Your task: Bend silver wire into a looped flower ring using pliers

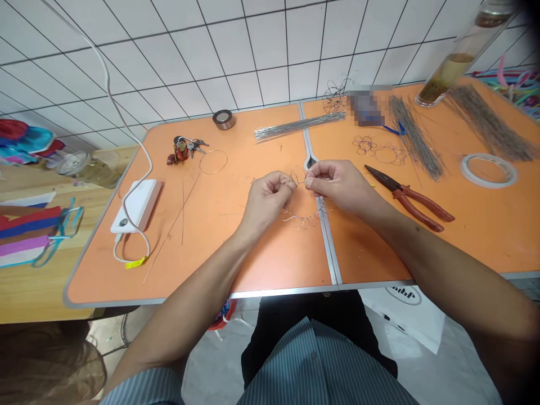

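Between my hands hangs a ring of thin wire [304,218] bent into small loops, over the seam of the orange table. My left hand [274,194] pinches its upper left part between thumb and fingers. Opposite it, my right hand [333,183] is closed in a pinch on the same wire, fingertips close to the left ones. The exact spot where the fingers grip is partly hidden. Pliers with red handles [411,198] lie to the right of my right hand. A round wire hoop [213,162] rests on the table to the left.
A bundle of straight wires [299,127] lies near the tiled wall, with darker wire bundles [417,138] and a tape ring [488,170] at right. Keys [188,148], a tape roll [223,119] and a white power bank [136,206] are at left. A tall bottle [459,56] stands behind.
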Demonstrator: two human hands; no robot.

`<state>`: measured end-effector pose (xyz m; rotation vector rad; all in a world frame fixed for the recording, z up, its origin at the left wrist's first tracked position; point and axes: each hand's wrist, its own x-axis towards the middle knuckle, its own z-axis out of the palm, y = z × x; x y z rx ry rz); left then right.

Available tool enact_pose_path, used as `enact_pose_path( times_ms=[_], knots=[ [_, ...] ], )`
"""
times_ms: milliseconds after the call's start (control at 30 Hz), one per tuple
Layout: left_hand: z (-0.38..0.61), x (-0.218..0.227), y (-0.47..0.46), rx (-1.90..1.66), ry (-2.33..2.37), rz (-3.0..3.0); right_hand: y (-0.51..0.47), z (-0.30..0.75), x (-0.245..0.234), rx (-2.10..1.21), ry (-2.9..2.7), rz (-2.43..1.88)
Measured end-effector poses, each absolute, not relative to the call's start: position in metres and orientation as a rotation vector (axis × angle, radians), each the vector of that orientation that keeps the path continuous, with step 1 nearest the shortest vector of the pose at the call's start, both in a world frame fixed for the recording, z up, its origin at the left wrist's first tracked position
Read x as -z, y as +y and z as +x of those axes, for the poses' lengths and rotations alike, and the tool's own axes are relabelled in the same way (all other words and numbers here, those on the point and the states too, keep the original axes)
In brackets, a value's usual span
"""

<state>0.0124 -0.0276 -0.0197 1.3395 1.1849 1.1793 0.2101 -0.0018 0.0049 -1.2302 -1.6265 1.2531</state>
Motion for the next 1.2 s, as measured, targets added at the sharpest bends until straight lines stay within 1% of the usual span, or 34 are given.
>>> enact_pose_path(
  times_ms=[233, 567, 800, 1200],
  knots=[
    [0.011, 0.021, -0.025, -1.179, 1.195, 1.306, -0.003, 0.21, -0.009, -1.322, -1.593, -1.259],
    [0.012, 0.021, -0.027, -1.166, 1.132, 1.353, -0.002, 0.21, -0.004, -1.284, -1.67, -1.262],
    [0.011, 0.02, -0.027, -1.162, 1.064, 1.347, -0.001, 0.21, -0.003, -1.356, -1.611, -1.238],
    [0.009, 0.013, -0.029, -1.144, 1.083, 1.25, -0.003, 0.22, -0.013, -1.377, -1.591, -1.181]
  ],
)
